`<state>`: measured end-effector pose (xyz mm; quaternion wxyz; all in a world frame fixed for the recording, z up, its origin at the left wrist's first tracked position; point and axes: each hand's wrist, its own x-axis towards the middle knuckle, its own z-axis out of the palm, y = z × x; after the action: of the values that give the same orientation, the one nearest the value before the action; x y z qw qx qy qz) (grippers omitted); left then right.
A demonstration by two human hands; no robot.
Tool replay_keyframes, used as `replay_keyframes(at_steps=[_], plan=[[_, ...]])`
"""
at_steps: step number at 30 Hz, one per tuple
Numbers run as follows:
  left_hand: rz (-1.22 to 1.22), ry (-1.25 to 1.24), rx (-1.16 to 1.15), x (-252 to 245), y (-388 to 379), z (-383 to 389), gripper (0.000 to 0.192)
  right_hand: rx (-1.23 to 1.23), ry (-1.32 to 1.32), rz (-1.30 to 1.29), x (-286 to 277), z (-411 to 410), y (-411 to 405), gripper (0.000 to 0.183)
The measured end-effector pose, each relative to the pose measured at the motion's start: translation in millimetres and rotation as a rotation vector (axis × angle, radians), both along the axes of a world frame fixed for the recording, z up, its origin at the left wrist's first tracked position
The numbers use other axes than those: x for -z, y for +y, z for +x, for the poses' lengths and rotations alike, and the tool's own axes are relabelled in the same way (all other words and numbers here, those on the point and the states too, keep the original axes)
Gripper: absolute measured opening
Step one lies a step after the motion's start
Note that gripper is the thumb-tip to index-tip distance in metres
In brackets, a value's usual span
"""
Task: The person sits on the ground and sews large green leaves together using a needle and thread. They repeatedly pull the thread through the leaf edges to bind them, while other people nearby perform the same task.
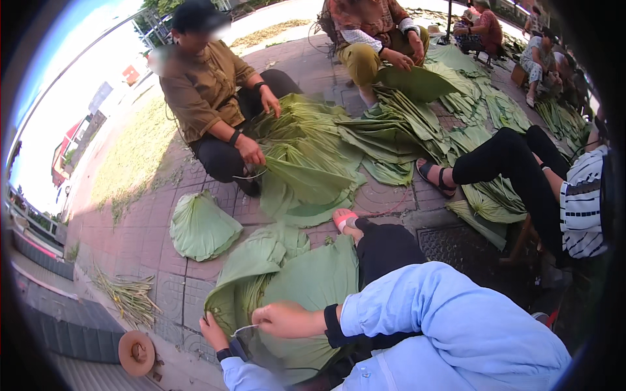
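Note:
My left hand (213,331) grips the near edge of a folded stack of large green lotus leaves (254,264), with the thumb on top. My right hand (286,318) pinches a thin white cord (243,327) that runs toward the leaf edge by the left hand; where the cord ends there is hidden. Pale leaf stalks or veins (253,294) show in the fold between the two hands. Beneath and beside my right hand spreads a broad, flatter lotus leaf (315,278), which reaches across my lap.
Ahead, a person in a brown shirt (210,83) handles a large lotus-leaf pile (313,171). Another person (376,39) holds a dark leaf. A separate folded leaf (203,227) lies on the paving. Left are cut stalks (128,299) and a brown hat (137,353). A seated neighbour's legs (503,166) extend from the right.

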<state>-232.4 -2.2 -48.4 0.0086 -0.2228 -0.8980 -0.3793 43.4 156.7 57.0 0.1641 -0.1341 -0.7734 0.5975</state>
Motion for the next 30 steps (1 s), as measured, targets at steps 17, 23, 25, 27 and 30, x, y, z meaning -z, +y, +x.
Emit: replay_keyframes(at_steps=[17, 23, 25, 27, 30], plan=[[0.13, -0.257, 0.234, -134, -8, 90, 0.03, -0.049, 0.021, -0.027, -10, -12, -11, 0.015], [0.018, -0.103, 0.36, -146, 8, 110, 0.025, -0.033, -0.025, -0.046, -1, -20, -11, 0.015], [0.035, -0.128, 0.361, -148, 11, 112, 0.024, -0.025, -0.036, -0.045, 0, -23, -12, 0.015], [0.051, -0.148, 0.356, -150, 11, 113, 0.024, -0.044, -0.067, 0.003, -3, -25, -13, 0.016], [0.084, -0.18, 0.348, -155, 10, 117, 0.024, -0.028, -0.071, 0.045, -1, -28, -17, 0.017]])
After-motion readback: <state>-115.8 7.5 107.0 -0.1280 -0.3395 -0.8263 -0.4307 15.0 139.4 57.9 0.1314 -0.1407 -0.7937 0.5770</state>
